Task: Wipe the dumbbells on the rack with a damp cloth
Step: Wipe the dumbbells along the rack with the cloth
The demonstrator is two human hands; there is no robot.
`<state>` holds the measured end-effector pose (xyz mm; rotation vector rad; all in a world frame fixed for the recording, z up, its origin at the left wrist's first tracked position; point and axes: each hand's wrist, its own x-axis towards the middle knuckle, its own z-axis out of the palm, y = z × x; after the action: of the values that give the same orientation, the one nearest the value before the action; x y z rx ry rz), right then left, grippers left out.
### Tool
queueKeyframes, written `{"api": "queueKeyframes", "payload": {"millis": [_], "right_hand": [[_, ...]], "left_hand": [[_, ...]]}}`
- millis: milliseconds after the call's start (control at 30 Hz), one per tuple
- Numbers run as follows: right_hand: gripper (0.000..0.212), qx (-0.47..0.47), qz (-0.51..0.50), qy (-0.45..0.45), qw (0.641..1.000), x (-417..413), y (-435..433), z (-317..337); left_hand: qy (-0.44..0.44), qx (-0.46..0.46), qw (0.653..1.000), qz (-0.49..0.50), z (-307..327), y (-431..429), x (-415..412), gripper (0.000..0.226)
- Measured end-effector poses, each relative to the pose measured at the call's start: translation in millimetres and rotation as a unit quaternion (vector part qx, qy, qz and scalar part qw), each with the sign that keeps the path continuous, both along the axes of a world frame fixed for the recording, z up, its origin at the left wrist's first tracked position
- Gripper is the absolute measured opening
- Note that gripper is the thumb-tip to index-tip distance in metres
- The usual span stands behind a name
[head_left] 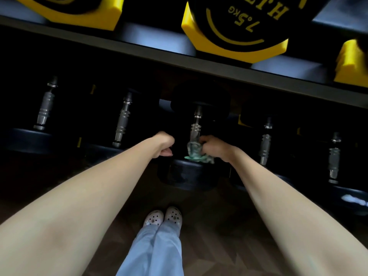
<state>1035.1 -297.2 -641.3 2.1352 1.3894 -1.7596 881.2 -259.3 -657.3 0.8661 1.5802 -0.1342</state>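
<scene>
Pale clogs (153, 218), light-blue trousers (151, 251) (wide-legged), seemingly wooden floor (219, 226).

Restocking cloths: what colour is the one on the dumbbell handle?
Teal green; the cloth shows best in the head view.

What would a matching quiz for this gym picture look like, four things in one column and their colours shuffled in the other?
Things:
1. cloth
2. 7.5 kg dumbbell
3. shoes
4. trousers

Colours:
A. light blue
B. green
C. yellow and black
D. whitish

Pairs: 1-B, 2-C, 3-D, 4-A
</scene>
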Motion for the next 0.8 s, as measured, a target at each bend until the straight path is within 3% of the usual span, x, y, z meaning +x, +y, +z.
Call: {"api": "queueKeyframes", "payload": {"millis": [100,167,200,300,333,367,400,467,533,633,700,800], "right_hand": [[0.036,0.001,-0.069,0.064,0.996,-19,6,9],[0.031,-0.039,-0.176,0.144,0.973,-20,2,8],[0.028,-0.065,-0.263,0.213,0.939,-18,-1,11],[0.031,-0.097,-0.493,0.362,0.785,-1,-13,13],[0.032,-0.096,-0.534,0.379,0.75,6,-16,13],[0.031,-0.093,-0.553,0.377,0.737,12,-19,11],[0.03,-0.093,-0.563,0.367,0.735,16,-20,12],[0.028,-0.054,-0.559,0.288,0.776,21,-19,4],[0.034,-0.004,-0.5,0.172,0.849,20,-21,-5],[0.035,-0.019,-0.287,0.038,0.957,8,-27,-9],[0.038,-0.037,-0.23,0.043,0.971,2,-24,-9],[0.028,-0.084,-0.318,0.174,0.928,-5,-12,4]], "left_hand": [[-0.009,-0.002,1.0,0.01,5,1,0,0.017],[-0.023,-0.012,1.0,0.015,10,2,-3,0.019],[-0.031,-0.023,0.999,0.02,12,4,-7,0.025],[-0.023,-0.045,0.998,0.026,18,9,-19,0.038],[-0.016,-0.047,0.998,0.024,20,11,-21,0.039],[-0.014,-0.05,0.998,0.021,20,12,-22,0.04],[-0.018,-0.052,0.998,0.019,21,13,-23,0.04],[-0.025,-0.057,0.998,0.011,20,12,-20,0.04],[-0.032,-0.061,0.998,0.002,16,8,-16,0.04],[-0.025,-0.056,0.998,-0.011,12,5,-13,0.038],[-0.021,-0.063,0.998,-0.013,10,6,-12,0.037],[-0.024,-0.074,0.997,-0.011,11,10,-12,0.031]]}}
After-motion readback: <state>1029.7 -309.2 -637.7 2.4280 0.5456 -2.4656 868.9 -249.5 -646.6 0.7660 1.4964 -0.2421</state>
